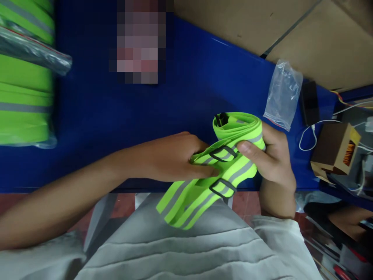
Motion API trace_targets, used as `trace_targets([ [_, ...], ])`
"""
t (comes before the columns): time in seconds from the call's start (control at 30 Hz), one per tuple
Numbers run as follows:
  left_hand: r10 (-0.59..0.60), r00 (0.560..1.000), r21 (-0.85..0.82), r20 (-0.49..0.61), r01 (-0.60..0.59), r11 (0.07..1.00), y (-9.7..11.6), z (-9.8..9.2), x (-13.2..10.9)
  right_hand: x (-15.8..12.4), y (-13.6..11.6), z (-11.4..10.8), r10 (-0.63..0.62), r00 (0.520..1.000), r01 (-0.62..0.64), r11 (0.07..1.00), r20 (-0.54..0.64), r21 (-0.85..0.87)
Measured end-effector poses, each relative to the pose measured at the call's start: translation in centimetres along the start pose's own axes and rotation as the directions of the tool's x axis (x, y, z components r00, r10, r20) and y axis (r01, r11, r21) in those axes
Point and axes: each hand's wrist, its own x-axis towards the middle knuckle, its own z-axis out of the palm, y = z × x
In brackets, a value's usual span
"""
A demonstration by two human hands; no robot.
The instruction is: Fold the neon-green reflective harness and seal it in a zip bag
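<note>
A neon-yellow reflective strap (246,169) with a grey stripe is partly rolled up, held above the front edge of the blue table. Wrapped round the rolled part is my right hand (271,155), its thumb pressing on the front. My left hand (186,155) is closed on the strap's loose folds, with some of its fingers hidden behind the fabric. Two black slide buckles (223,188) show on the strap, and a black plastic piece (222,119) sits inside the top of the roll. A looped end of the strap hangs over my lap.
On the blue table (116,112), packed neon-yellow items (25,116) lie at the left. Toward the right are a clear plastic bag (283,93), a dark phone-like object (309,103), a white cable (300,144) and a small open cardboard box (330,147). Large cardboard (233,27) borders the back; a pixelated patch hides one spot.
</note>
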Motion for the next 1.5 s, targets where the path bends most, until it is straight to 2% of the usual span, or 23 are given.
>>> trace_targets([
  [0.1, -0.010, 1.000, -0.240, -0.007, 0.008, 0.971, -0.2, 0.0, 0.4, 0.1, 0.1, 0.2, -0.003, 0.999, 0.003, 1.000, -0.033, -0.022],
  [0.2, -0.061, 0.998, -0.490, 0.008, 0.057, 0.870, -0.2, -0.3, 0.8, 0.1, -0.1, 0.4, -0.052, 0.995, 0.042, 0.993, -0.083, -0.111],
  [0.27, -0.084, 0.996, -0.505, 0.019, 0.082, 0.859, -0.2, -0.3, 0.8, 0.1, -0.4, 0.6, -0.059, 0.993, 0.038, 0.980, -0.101, -0.195],
  [0.37, -0.075, 0.997, -0.359, 0.034, 0.082, 0.930, -0.1, 0.3, 0.7, 0.0, -0.5, 1.1, -0.039, 0.993, 0.009, 0.966, -0.110, -0.260],
  [0.43, -0.069, 0.997, -0.285, 0.040, 0.077, 0.955, -0.1, 1.0, 0.7, 0.0, -0.3, 1.4, -0.026, 0.995, 0.005, 0.975, -0.092, -0.220],
  [0.53, -0.080, 0.994, -0.331, 0.080, 0.103, 0.938, -0.2, 1.7, 0.7, 0.1, 0.0, 1.7, 0.031, 0.998, -0.037, 0.993, -0.054, -0.113],
  [0.67, -0.111, 0.960, -0.541, 0.258, 0.239, 0.806, -0.9, 1.8, 0.8, 0.4, 0.1, 1.8, 0.105, 0.994, -0.107, 0.994, -0.039, -0.033],
  [0.77, 0.002, 0.913, -0.689, 0.409, 0.307, 0.656, -1.5, 2.1, 1.0, 0.5, -0.1, 2.0, 0.118, 0.992, -0.120, 0.992, -0.051, -0.026],
  [0.83, 0.089, 0.884, -0.723, 0.460, 0.315, 0.615, -1.8, 2.2, 1.2, 0.6, -0.3, 2.0, 0.114, 0.992, -0.116, 0.993, -0.057, -0.033],
  [0.87, 0.101, 0.880, -0.720, 0.464, 0.308, 0.622, -1.9, 2.2, 1.3, 0.6, -0.4, 2.0, 0.102, 0.993, -0.104, 0.994, -0.052, -0.041],
  [1.1, -0.007, 0.929, -0.520, 0.370, 0.213, 0.827, -1.8, 1.8, 1.5, 0.3, -0.7, 1.0, -0.001, 0.999, 0.007, 0.990, 0.043, -0.141],
  [1.17, -0.014, 0.948, -0.501, 0.318, 0.181, 0.846, -1.9, 2.3, 1.5, 0.3, -0.5, 1.1, -0.024, 0.999, 0.029, 0.986, 0.034, -0.163],
  [1.3, -0.054, 0.989, -0.476, 0.139, 0.114, 0.872, -2.3, 3.4, 1.6, 0.4, 0.1, 1.5, -0.015, 1.000, 0.013, 0.985, -0.012, -0.169],
  [1.37, -0.062, 0.996, -0.443, 0.065, 0.085, 0.892, -2.3, 3.8, 1.6, 0.4, 0.1, 1.5, -0.002, 1.000, -0.001, 0.981, -0.016, -0.196],
  [1.5, -0.055, 0.997, -0.337, -0.045, 0.036, 0.941, -2.0, 3.8, 1.6, 0.4, -0.3, 1.1, -0.044, 0.998, 0.057, 0.964, 0.056, -0.261],
])
